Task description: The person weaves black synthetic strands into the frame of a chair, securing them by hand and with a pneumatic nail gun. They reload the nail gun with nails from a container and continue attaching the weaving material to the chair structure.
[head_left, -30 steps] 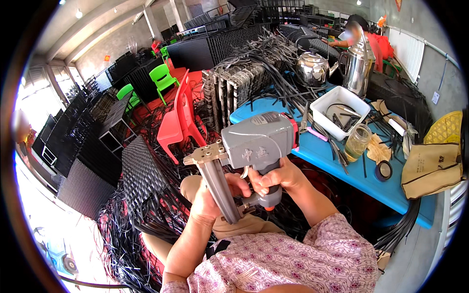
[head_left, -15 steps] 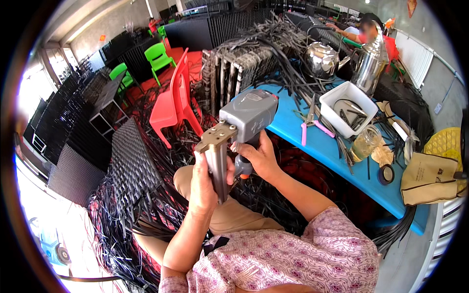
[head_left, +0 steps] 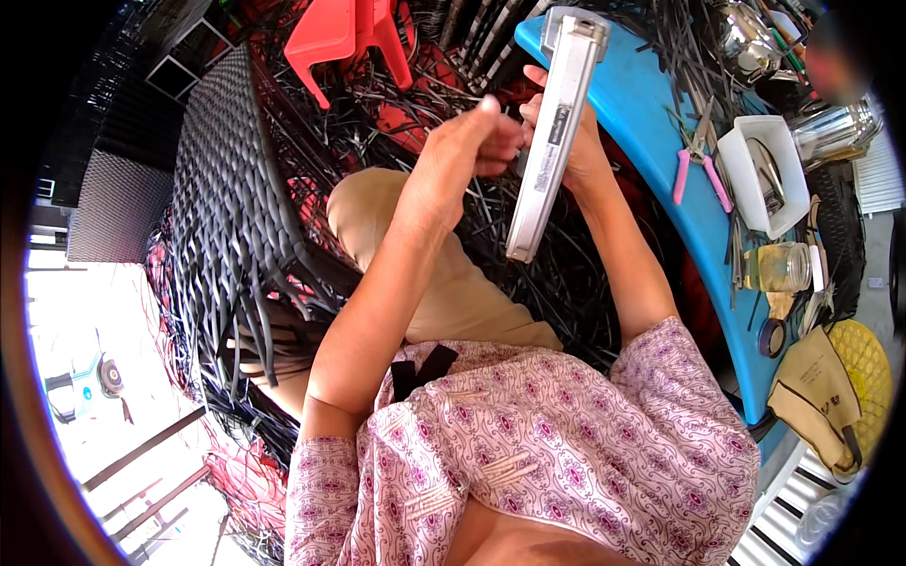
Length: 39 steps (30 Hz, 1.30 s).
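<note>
A grey staple gun (head_left: 550, 156) is held up in front of me, its long metal magazine slanting down toward my lap. My right hand (head_left: 587, 151) grips it from behind, so the handle and most of those fingers are hidden. Just left of the magazine is my left hand (head_left: 464, 151), its fingers loosely apart and holding nothing. Whether its fingertips touch the tool I cannot tell. A dark woven panel (head_left: 241, 179) leans by my left knee, loose strips trailing from its lower edge.
The blue table (head_left: 651, 123) along my right carries pink-handled shears (head_left: 700, 160), a white tub (head_left: 791, 203), a glass jar (head_left: 781, 268) and a tape roll (head_left: 772, 337). A tan bag (head_left: 816, 396) lies beside it. Black strips litter the floor below a red chair (head_left: 326, 47).
My left hand has let go of the magazine. The staple gun has turned in my right hand, its magazine now facing me. My view has tilted downward.
</note>
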Available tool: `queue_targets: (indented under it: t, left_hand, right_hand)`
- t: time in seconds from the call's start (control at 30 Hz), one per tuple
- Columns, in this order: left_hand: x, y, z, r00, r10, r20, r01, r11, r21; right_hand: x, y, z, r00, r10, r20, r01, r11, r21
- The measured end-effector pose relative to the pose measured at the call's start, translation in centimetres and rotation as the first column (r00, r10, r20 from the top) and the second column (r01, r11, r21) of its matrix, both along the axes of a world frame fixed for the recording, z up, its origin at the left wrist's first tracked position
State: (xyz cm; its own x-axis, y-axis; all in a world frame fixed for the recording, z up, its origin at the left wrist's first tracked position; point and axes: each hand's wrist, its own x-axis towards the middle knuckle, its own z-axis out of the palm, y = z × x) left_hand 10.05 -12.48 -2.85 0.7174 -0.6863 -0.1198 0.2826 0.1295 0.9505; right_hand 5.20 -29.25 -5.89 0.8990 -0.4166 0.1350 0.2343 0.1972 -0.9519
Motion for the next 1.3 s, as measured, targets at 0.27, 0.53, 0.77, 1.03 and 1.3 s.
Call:
queue_targets:
  t: [0.27,0.53,0.77,1.03,1.3]
  left_hand:
    - [0.5,-2.6,-5.1,0.976,-0.181,-0.122,0.197,0.971,0.138]
    - [0.1,-2.2,-6.5,0.964,-0.082,-0.253,0.11,0.989,0.099]
    - [0.0,-1.5,-8.2,0.939,0.008,-0.343,0.007,0.999,0.043]
    - [-0.2,-1.5,-9.8,0.9,0.022,-0.435,0.008,0.998,0.066]
    - [-0.4,-1.6,-9.6,0.933,-0.037,-0.357,0.074,0.993,0.09]
  right_hand:
    - [3.0,-2.3,-2.0,1.0,-0.007,-0.013,0.004,0.981,-0.196]
    - [3.3,-1.3,-2.4,0.975,0.147,-0.166,-0.176,0.968,-0.18]
    - [5.2,0.0,-5.3,0.989,0.139,-0.051,-0.148,0.938,-0.314]
    - [4.7,0.3,-6.8,0.958,0.142,-0.249,-0.208,0.942,-0.264]
    - [3.1,0.6,-5.9,0.932,0.062,-0.357,-0.187,0.925,-0.329]
